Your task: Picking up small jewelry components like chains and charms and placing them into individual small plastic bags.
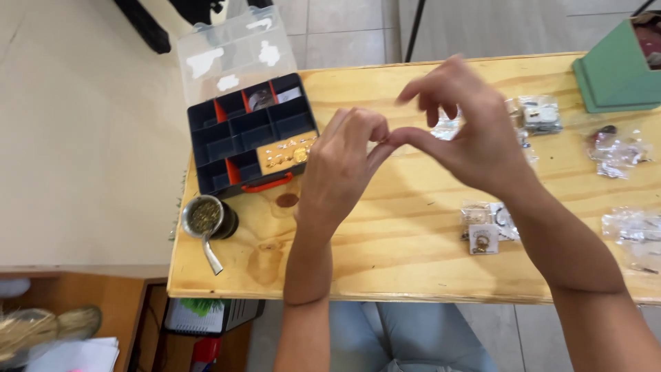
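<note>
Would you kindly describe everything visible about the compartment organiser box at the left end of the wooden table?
The organiser box is a dark plastic case with orange dividers and an orange front latch, lying open on the wooden table at its left end. Its clear lid stands tilted back, past the table's far edge. Most compartments look empty; a front one holds small gold-coloured pieces, and a rear one something greyish. Neither hand touches it; the left hand hovers just to its right.
</note>
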